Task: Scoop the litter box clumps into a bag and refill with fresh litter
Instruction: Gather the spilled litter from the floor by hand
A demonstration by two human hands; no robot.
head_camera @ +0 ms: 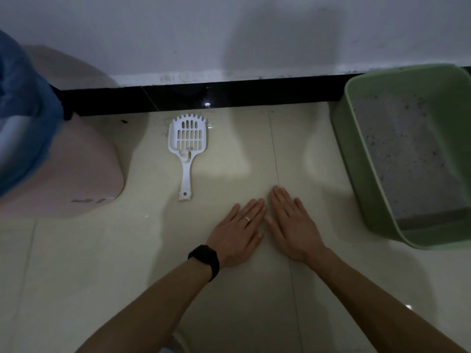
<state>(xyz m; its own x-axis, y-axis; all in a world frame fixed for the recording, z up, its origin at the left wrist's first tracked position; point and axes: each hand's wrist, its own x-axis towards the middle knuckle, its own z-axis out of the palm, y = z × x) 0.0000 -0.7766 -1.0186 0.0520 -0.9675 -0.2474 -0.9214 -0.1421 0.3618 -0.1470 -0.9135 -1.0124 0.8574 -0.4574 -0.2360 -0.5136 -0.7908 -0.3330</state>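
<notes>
The left hand (pixel 238 231) and right hand (pixel 293 225) lie flat on the floor side by side, fingers straight, holding nothing. The scoop (pixel 187 149) lies on the floor ahead, near the wall, with no hand on it. The box (pixel 356 174) stands at the right and holds grey, speckled litter (pixel 402 154). At the left a blue bag (pixel 23 110) sits in a pink bin (pixel 84 161). By the look of it, the 2 steps, scooping and refilling, both remain.

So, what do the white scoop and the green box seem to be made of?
The scoop: likely moulded plastic, white and matte, judging by its thin slotted blade and one-piece handle. The green box: probably plastic too, smooth with rounded rim and corners.
</notes>
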